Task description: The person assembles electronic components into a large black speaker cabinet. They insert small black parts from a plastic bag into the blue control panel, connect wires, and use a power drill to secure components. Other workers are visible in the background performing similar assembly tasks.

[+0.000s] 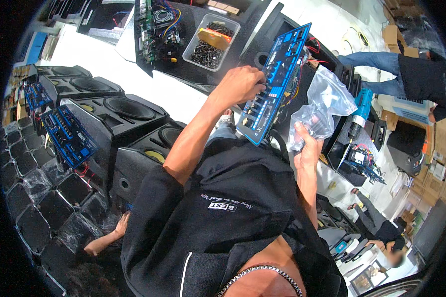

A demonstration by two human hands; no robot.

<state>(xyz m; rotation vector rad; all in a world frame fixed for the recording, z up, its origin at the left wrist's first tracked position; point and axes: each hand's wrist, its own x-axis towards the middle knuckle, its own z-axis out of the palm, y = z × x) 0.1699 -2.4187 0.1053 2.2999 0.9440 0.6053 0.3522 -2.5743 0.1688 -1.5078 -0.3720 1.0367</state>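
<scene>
A blue control panel [273,84] with rows of knobs and sockets stands tilted in front of me, circuit boards and wires behind it. My left hand [239,88] is at its near face, thumb and fingers closed on what looks like a small dark knob, partly hidden by the fingertips. To the right, my right hand [308,147] grips a clear plastic bag [327,94]. Small items seem to lie in the bag's lower part, too blurred to make out. Just beyond the bag, a teal power drill [360,113] stands bit down.
A clear tub [189,48] of dark screws sits ahead, beside a green circuit board [144,39]. Black speaker cabinets [119,111] fill the left, one with another blue panel [68,136]. Another person's hand [122,225] reaches in at lower left. Two more people are at right.
</scene>
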